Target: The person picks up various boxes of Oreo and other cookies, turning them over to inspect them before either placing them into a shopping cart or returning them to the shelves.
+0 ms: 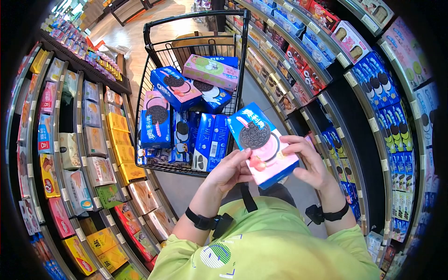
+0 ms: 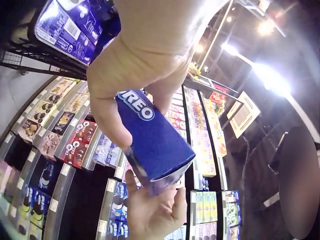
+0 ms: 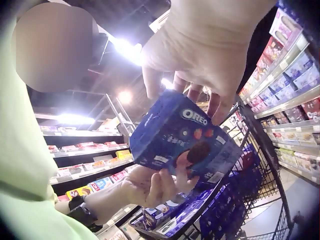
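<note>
In the head view a blue and pink Oreo cookie box (image 1: 261, 142) is held up in front of the chest, tilted, its cookie picture facing up. My left hand (image 1: 229, 169) grips its left lower edge, thumb on the printed front and fingers underneath. At the right edge my right hand (image 1: 309, 161) holds the box, with fingertips on the front and thumb by the lower corner. The left wrist view shows the blue Oreo end (image 2: 157, 145) between both hands. In the right wrist view the printed back (image 3: 187, 132) faces the camera, left fingers (image 3: 162, 187) spread under it.
A black wire shopping cart (image 1: 196, 173) stands just ahead, holding several Oreo boxes (image 1: 175, 87), one of them pink and green (image 1: 211, 72). Snack shelves (image 1: 95, 172) line the left side, and more cookie shelves (image 1: 347, 135) rise close on the right.
</note>
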`<state>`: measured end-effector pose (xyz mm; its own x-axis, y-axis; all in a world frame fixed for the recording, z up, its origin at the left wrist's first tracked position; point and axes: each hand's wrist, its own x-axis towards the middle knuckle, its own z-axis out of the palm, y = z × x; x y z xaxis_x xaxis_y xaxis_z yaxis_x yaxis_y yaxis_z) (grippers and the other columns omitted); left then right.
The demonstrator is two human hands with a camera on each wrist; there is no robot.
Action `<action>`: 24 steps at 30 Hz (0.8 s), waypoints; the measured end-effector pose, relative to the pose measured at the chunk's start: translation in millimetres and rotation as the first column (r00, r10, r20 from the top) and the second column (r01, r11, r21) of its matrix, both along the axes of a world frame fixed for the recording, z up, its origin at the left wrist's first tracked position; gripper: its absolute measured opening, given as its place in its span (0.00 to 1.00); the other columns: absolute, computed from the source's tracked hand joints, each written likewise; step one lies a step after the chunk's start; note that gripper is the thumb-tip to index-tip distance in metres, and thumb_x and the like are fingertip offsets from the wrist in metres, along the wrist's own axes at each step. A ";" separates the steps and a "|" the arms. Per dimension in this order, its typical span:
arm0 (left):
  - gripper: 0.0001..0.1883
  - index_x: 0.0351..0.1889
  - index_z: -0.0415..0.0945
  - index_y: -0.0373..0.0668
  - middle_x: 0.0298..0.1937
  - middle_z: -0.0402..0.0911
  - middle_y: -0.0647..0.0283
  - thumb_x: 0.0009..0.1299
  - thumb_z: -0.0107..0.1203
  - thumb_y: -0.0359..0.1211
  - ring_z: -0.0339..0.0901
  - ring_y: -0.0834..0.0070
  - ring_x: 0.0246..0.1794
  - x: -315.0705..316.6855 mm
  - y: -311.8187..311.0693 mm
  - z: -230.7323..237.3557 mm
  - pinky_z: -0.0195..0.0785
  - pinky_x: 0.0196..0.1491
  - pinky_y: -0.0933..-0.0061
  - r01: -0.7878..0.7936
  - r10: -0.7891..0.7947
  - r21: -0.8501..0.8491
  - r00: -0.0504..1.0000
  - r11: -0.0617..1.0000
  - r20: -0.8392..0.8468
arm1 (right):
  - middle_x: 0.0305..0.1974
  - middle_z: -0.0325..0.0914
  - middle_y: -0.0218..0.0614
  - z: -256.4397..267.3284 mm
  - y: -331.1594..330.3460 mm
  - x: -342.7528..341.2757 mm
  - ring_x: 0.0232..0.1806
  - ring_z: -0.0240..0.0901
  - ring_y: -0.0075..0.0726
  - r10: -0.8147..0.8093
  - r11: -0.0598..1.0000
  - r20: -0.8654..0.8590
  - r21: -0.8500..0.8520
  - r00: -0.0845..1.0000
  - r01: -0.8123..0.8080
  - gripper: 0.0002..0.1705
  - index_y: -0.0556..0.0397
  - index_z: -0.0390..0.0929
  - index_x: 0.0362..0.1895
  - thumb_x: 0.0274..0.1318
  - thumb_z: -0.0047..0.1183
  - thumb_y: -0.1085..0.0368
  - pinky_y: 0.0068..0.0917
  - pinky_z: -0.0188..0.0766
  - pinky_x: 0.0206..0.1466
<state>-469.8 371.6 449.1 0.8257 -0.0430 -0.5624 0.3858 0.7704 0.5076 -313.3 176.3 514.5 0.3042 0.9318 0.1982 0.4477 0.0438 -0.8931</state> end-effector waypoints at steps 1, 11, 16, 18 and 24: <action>0.26 0.55 0.62 0.40 0.45 0.79 0.59 0.68 0.57 0.45 0.82 0.72 0.40 1.8 -2.5 5.1 0.79 0.42 0.70 -0.055 0.055 -0.004 0.998 0.998 -0.027 | 0.62 0.62 0.46 -3.6 -2.8 0.2 0.61 0.62 0.43 -0.006 1.000 -0.217 0.013 0.976 0.009 0.25 0.54 0.69 0.54 0.53 0.55 0.57 0.35 0.58 0.62; 0.21 0.49 0.64 0.38 0.37 0.75 0.62 0.67 0.58 0.41 0.76 0.80 0.30 11.5 -13.7 9.4 0.76 0.34 0.77 -0.077 0.090 0.156 0.993 0.985 -0.075 | 0.65 0.59 0.44 -30.3 -17.5 5.5 0.65 0.57 0.39 -0.083 0.996 -0.639 -0.026 0.764 0.087 0.29 0.58 0.65 0.60 0.57 0.51 0.57 0.35 0.53 0.67; 0.25 0.45 0.67 0.38 0.34 0.79 0.59 0.67 0.57 0.50 0.78 0.79 0.25 27.4 -19.4 -6.4 0.74 0.26 0.83 0.047 0.011 0.285 0.980 0.957 -0.200 | 0.64 0.61 0.42 -44.1 -27.7 1.7 0.64 0.58 0.39 -0.227 0.972 -0.691 -0.119 0.686 0.202 0.42 0.57 0.52 0.69 0.53 0.52 0.54 0.36 0.50 0.68; 0.26 0.45 0.67 0.37 0.33 0.79 0.60 0.66 0.57 0.51 0.77 0.80 0.24 30.6 -22.8 -15.4 0.73 0.26 0.84 0.083 -0.032 0.271 0.982 0.959 -0.186 | 0.63 0.61 0.40 -53.1 -36.0 2.2 0.63 0.60 0.37 -0.229 0.973 -0.704 -0.153 0.672 0.172 0.45 0.54 0.48 0.71 0.53 0.53 0.53 0.36 0.50 0.68; 0.29 0.46 0.66 0.35 0.32 0.77 0.62 0.64 0.60 0.52 0.77 0.80 0.25 32.9 -34.5 -47.0 0.74 0.28 0.82 0.131 -0.087 0.262 0.981 0.956 -0.172 | 0.59 0.66 0.36 -60.0 -47.7 -0.1 0.59 0.63 0.33 -0.507 0.852 -0.712 -0.498 0.486 0.160 0.44 0.49 0.49 0.71 0.54 0.54 0.52 0.36 0.64 0.58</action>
<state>-436.9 337.1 402.1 0.7251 0.0446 -0.6872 0.5511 0.5609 0.6178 -313.4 128.7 454.4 0.4676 0.6652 -0.5821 -0.5424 -0.3040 -0.7832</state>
